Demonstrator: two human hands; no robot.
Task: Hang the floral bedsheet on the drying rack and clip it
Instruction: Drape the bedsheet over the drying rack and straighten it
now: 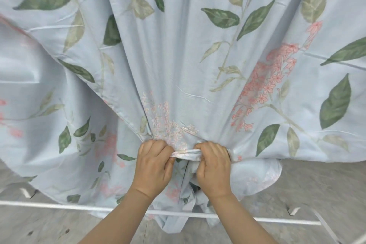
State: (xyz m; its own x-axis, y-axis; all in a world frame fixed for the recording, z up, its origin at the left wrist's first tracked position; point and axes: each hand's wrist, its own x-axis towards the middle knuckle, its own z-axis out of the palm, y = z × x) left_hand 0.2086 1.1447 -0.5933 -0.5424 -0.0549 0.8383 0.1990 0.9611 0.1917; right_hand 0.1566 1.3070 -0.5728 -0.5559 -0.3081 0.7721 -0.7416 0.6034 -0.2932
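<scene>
Nearest the camera, two bare forearms reach forward over a white rail of the drying rack (59, 206), which runs across the lower view above a grey concrete floor (316, 188). Just beyond the rail, the left hand (153, 166) and the right hand (213, 166) sit close together, knuckles up. Both are clenched on a gathered edge of the floral bedsheet (178, 55), with a short rolled band of cloth stretched between them. The fingers curl tightly round the fabric, and neither hand holds anything else. Bunching the edge this way seems meant to keep the loose lower part off the floor and under control while it is arranged on the rack. Below the hands, a fold of cloth hangs across the rail and hides part of it. Farther off, the sheet fans out from the grip in long folds and fills the view, its upper support out of sight. No clip shows, so clipping looks not yet done.
</scene>
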